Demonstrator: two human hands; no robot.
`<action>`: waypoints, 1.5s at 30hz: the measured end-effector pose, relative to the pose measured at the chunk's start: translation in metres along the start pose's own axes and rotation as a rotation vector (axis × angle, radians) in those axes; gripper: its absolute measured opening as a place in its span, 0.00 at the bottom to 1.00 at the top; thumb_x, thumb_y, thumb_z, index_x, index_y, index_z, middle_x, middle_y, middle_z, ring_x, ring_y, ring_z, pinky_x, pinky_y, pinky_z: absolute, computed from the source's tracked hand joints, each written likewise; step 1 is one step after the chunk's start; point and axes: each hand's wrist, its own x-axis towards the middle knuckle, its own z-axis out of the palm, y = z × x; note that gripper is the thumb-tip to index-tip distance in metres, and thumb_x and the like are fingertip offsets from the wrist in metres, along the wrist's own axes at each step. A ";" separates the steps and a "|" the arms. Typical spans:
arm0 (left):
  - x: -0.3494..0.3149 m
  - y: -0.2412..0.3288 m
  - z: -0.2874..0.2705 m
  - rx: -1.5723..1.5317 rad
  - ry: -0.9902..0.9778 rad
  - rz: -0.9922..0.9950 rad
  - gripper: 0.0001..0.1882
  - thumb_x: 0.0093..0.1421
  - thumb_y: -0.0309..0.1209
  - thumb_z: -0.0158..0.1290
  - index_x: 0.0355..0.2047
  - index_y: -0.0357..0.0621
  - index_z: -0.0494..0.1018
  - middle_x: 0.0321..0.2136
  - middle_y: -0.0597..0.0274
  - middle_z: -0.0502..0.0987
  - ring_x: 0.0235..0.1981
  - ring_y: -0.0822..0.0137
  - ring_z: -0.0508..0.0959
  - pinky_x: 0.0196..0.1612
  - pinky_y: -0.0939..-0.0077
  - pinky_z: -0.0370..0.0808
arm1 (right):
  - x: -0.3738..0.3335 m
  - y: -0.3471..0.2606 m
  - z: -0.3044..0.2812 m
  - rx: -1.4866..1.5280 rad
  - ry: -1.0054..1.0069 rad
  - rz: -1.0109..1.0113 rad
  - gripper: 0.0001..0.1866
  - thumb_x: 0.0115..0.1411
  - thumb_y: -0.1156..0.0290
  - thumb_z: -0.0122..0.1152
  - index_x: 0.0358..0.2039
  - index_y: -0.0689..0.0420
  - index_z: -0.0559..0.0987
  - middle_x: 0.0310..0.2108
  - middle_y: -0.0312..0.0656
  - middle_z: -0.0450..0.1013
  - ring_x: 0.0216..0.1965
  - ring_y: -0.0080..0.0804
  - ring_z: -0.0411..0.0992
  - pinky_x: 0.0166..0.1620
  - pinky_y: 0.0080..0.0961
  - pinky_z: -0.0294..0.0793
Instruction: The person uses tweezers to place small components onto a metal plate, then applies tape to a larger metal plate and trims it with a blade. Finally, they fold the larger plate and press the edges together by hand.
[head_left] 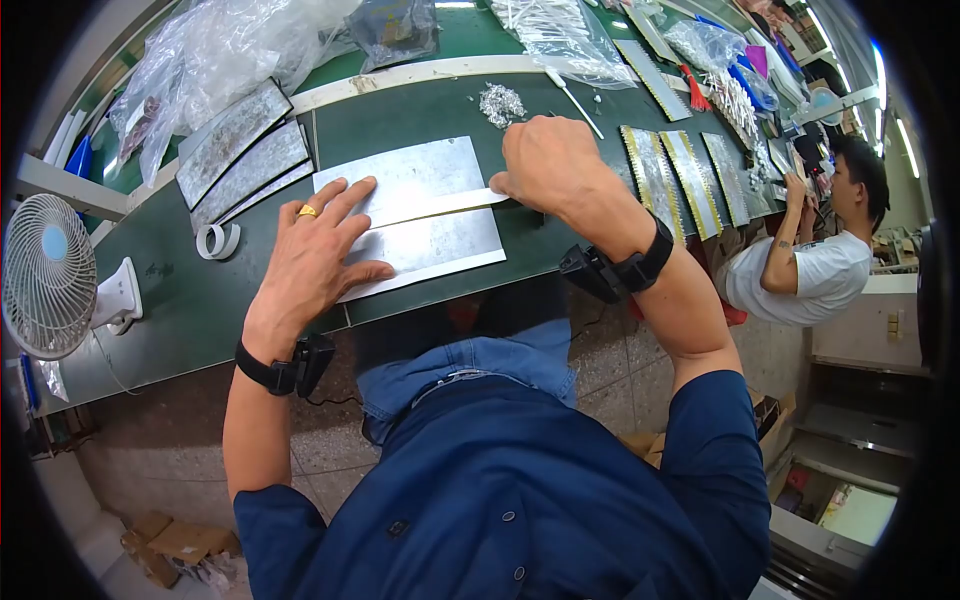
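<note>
A silvery metal plate (437, 245) lies flat on the green workbench in front of me. Across its middle runs a strip of white tape (436, 209), from under the fingers of my left hand to my right hand. My left hand (318, 245), with a ring on one finger, rests on the plate's left side, fingers spread. The right hand (560, 170) is closed on the tape's far right end, just past the plate's right edge. Its fingertips are mostly hidden. A roll of white tape (232, 243) stands left of my left hand.
Stacked metal plates (235, 135) lie at the left, near a white fan (50, 275). Behind my right hand are small metallic bits (501, 104) and a white stick (575, 104). Yellow-edged strips (655, 180) lie at the right; farther off, a person (810, 250) works at the bench.
</note>
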 end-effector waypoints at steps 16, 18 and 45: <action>0.000 0.000 0.000 0.006 0.000 0.004 0.25 0.56 0.53 0.70 0.36 0.42 0.82 0.72 0.63 0.70 0.73 0.53 0.66 0.65 0.52 0.64 | 0.006 -0.002 0.002 -0.030 0.000 0.014 0.21 0.57 0.51 0.76 0.32 0.60 0.89 0.32 0.54 0.85 0.37 0.53 0.85 0.43 0.42 0.84; 0.000 0.000 0.000 0.011 0.002 0.003 0.25 0.55 0.53 0.70 0.35 0.42 0.82 0.72 0.63 0.71 0.73 0.53 0.66 0.65 0.52 0.64 | 0.007 -0.003 0.002 -0.031 -0.006 0.011 0.21 0.57 0.51 0.76 0.32 0.60 0.89 0.32 0.54 0.85 0.37 0.53 0.85 0.43 0.42 0.84; -0.010 0.008 0.009 0.044 -0.076 0.267 0.14 0.68 0.39 0.60 0.39 0.39 0.81 0.74 0.53 0.67 0.75 0.49 0.64 0.75 0.53 0.64 | 0.006 -0.008 0.006 -0.103 -0.001 0.008 0.20 0.56 0.52 0.76 0.33 0.59 0.90 0.31 0.52 0.85 0.36 0.49 0.86 0.40 0.40 0.85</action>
